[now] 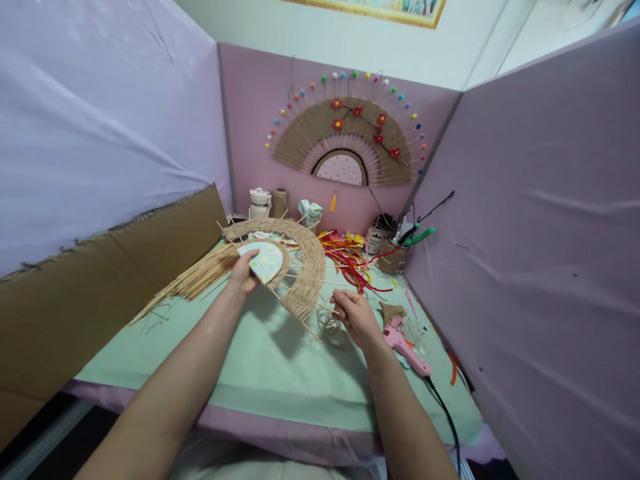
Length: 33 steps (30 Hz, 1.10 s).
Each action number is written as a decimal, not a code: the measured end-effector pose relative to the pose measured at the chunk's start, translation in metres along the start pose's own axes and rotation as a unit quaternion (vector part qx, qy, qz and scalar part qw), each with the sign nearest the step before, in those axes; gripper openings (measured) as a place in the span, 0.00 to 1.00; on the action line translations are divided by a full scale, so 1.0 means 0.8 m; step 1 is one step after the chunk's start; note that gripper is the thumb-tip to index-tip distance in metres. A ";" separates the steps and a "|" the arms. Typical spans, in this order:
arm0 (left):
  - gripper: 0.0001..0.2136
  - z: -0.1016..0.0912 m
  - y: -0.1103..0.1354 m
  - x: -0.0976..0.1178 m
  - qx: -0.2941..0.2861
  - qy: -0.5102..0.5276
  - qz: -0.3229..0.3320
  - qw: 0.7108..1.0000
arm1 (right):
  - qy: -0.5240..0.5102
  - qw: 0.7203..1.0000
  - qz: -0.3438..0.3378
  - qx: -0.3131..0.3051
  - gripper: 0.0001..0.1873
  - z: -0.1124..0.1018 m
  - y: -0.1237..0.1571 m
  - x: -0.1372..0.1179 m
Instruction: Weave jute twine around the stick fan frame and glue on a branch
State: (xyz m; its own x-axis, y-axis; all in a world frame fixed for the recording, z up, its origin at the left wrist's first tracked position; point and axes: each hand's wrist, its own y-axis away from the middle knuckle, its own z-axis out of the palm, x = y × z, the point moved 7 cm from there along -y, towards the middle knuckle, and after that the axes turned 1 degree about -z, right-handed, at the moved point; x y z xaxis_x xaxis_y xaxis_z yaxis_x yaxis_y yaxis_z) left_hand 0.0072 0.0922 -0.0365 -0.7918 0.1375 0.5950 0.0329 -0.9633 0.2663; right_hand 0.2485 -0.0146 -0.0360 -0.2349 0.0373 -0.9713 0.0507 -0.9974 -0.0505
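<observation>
Currently, the part-made fan point(314, 260) is held up over the middle of the bench point(240, 380). Left hand point(245, 272): closed on the fan's patterned half-round centre point(267, 260), thumb on top. Right hand point(354, 313): fingertips drawn in narrow beside the outer stick ends point(312, 332), at the fan's 4 o'clock; whether they pinch a strand cannot be told. A loose twine coil point(329, 323) lies just beside this hand, at its 8 o'clock.

Progress, as judged: centre covered, 1 broad twine band woven through the sticks. Outer ends are bare. Against the wall fan point(310, 130) at 12 o'clock, which bears coloured tips, red flowers and 1 tassel, trimming appears outstanding. Unheld on the bench: glue gun point(409, 352) at 3 o'clock, spare sticks point(200, 275) at 10 o'clock.
</observation>
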 end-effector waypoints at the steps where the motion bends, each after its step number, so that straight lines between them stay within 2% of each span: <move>1: 0.17 0.001 0.001 0.000 -0.003 -0.002 0.001 1.000 | -0.002 1.000 -0.005 0.000 0.20 0.000 0.000 -0.001; 7: 0.17 0.002 0.005 0.002 0.003 -0.021 0.001 1.000 | 0.004 1.000 -0.024 0.016 0.19 -0.004 0.002 -0.005; 13: 0.17 -0.004 0.002 0.015 0.017 -0.019 0.015 1.000 | 0.090 0.992 -0.076 0.038 0.15 -0.011 0.004 -0.017; 18: 0.16 -0.010 0.000 0.019 0.030 -0.032 0.018 0.999 | 0.224 0.955 -0.177 0.077 0.10 -0.011 0.015 -0.043; 20: 0.15 -0.011 0.000 0.017 0.031 -0.045 0.006 0.998 | 0.274 0.936 -0.208 0.070 0.09 -0.007 0.017 -0.049; 22: 0.15 -0.012 0.001 0.013 0.029 -0.057 -0.010 0.998 | 0.296 0.929 -0.217 0.052 0.08 -0.004 0.018 -0.049; 28: 0.15 -0.008 0.004 0.008 -0.005 -0.094 -0.039 0.995 | 0.246 0.959 -0.143 0.003 0.08 -0.001 0.014 -0.039; 33: 0.16 -0.009 0.002 0.010 -0.014 -0.102 -0.040 0.994 | 0.177 0.975 -0.137 -0.006 0.08 -0.004 0.017 -0.044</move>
State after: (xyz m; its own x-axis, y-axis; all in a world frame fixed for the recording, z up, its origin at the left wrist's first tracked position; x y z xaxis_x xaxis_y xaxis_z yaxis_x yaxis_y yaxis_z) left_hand -0.0034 0.0897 -0.0371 -0.6505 0.2556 0.7152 -0.0447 -0.9529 0.2999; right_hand 0.2609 -0.0290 -0.0036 0.1076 0.3223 -0.9405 0.0455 -0.9466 -0.3191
